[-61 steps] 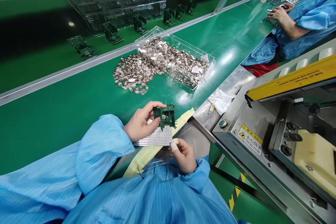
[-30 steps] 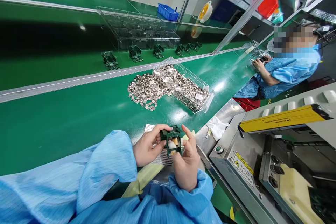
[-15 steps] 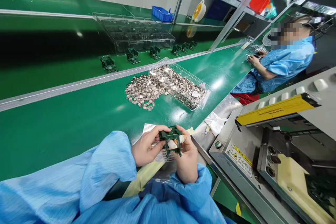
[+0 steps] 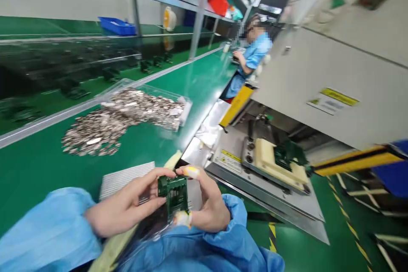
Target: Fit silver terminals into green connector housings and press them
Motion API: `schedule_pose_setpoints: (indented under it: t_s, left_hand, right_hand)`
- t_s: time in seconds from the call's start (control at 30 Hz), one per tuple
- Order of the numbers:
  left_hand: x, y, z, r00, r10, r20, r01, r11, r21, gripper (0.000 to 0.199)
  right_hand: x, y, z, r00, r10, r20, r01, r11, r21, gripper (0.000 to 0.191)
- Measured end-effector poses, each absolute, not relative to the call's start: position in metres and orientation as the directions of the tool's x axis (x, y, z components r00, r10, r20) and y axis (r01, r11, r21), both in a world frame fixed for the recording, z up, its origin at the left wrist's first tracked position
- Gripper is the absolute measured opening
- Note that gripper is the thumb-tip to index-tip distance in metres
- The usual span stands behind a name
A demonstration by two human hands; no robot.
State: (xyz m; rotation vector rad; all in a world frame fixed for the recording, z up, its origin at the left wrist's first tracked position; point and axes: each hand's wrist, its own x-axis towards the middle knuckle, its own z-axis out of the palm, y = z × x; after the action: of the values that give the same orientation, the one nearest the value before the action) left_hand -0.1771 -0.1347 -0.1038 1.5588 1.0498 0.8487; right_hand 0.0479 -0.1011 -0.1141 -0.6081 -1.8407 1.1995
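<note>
A small dark green plastic frame (image 4: 174, 193) is held between both hands, low in the middle of the view. My left hand (image 4: 130, 199) pinches its left side with thumb and fingers. My right hand (image 4: 207, 204), with white and yellow coverings on thumb and a fingertip, grips its right side. Behind the hands, a pile of small metal pieces (image 4: 92, 131) lies on the green table (image 4: 140, 144) and spreads into a clear tray (image 4: 186, 112). A striped light sheet (image 4: 110, 180) lies beneath my left hand.
To the right stands a machine (image 4: 334, 93) with yellow bars and a cream fixture (image 4: 264, 157) holding a dark green part. More green parts sit on the left ledge beside a blue bin (image 4: 117, 26). A person in blue (image 4: 261, 49) works farther along the table.
The view has swung right, bringing more of the machine and its fixture into sight. Both hands still hold the green frame, which now shows a different side.
</note>
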Motion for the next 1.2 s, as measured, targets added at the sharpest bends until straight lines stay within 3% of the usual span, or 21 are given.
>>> schedule_pose_setpoints:
  t_s: [0.1,0.17,0.27,0.37,0.43,0.53,0.63,0.8,0.93,1.1,1.2]
  left_hand:
    - [-0.144,-0.091,-0.076,0.518,0.853,0.056,0.259,-0.219,0.941,0.046]
    - [-0.101,-0.059,-0.059,0.571,0.808,0.148,0.280,-0.361,0.890,0.039]
    - [-0.019,-0.020,-0.044,0.626,0.700,0.343,0.235,-0.589,0.773,0.037]
    - [0.059,0.004,-0.041,0.614,0.676,0.408,0.211,-0.638,0.740,0.069]
    - [0.095,0.013,-0.041,0.607,0.718,0.339,0.254,-0.580,0.774,0.083]
    - [0.110,0.021,-0.039,0.572,0.776,0.266,0.251,-0.475,0.844,0.087]
    - [0.076,0.018,-0.035,0.460,0.856,0.236,0.139,-0.332,0.933,0.087]
    - [-0.035,-0.009,-0.035,0.519,0.849,0.095,0.117,-0.180,0.977,0.062]
    - [-0.099,-0.036,-0.052,0.517,0.854,-0.052,0.265,-0.102,0.959,0.049]
    - [-0.111,-0.040,-0.096,0.479,0.878,0.007,0.327,-0.186,0.926,0.054]
    - [-0.100,-0.032,-0.119,0.501,0.865,0.026,0.256,-0.176,0.950,0.055]
  right_hand:
    - [0.101,-0.106,-0.108,-0.303,0.877,0.372,-0.038,0.380,-0.924,0.072]
    - [0.143,-0.114,-0.108,0.035,0.893,0.449,0.006,0.449,-0.894,0.072]
    - [0.201,-0.124,-0.110,0.516,0.684,0.516,0.191,0.496,-0.847,0.068]
    - [0.240,-0.129,-0.107,0.681,0.551,0.482,0.311,0.379,-0.872,0.059]
    - [0.254,-0.128,-0.102,0.706,0.522,0.479,0.360,0.318,-0.877,0.060]
    - [0.267,-0.116,-0.093,0.681,0.494,0.541,0.438,0.318,-0.841,0.063]
    - [0.279,-0.091,-0.080,0.529,0.592,0.609,0.509,0.353,-0.785,0.068]
    - [0.299,-0.047,-0.059,0.122,0.860,0.495,0.660,0.302,-0.688,0.068]
    - [0.298,-0.031,-0.055,-0.074,0.917,0.391,0.768,0.303,-0.565,0.063]
    - [0.299,-0.050,-0.073,-0.029,0.848,0.529,0.835,0.311,-0.454,0.064]
    - [0.318,-0.085,-0.100,0.317,0.699,0.642,0.862,0.070,-0.502,0.064]
